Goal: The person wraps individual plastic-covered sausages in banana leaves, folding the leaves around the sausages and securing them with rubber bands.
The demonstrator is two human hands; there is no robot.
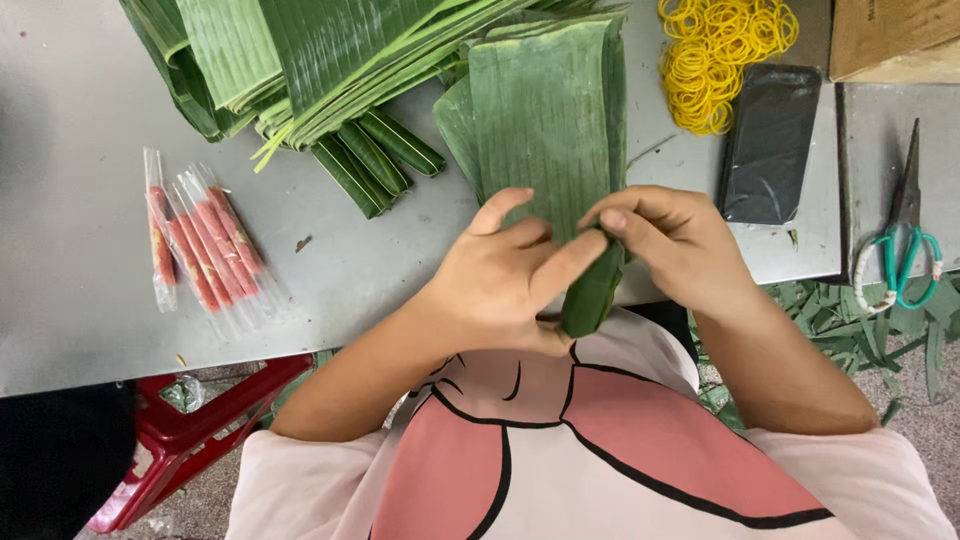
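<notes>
i sit at a grey bench (80, 330) under flat, even light; a red stool (190, 430) stands below it on speckled floor (925, 425).

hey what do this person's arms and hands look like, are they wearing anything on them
Both hands, left hand and right hand, are bare: no gloves, rings, watch or bracelets show. The forearms are uncovered too. Short sleeves of a pale pink T-shirt with darker pink shapes outlined in black end near the elbows.

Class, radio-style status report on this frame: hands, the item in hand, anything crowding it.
Left hand, right hand: both gripping rolled green leaf bundle. Bundle at table edge, over flat leaf strips. Nothing crowding it.
</notes>
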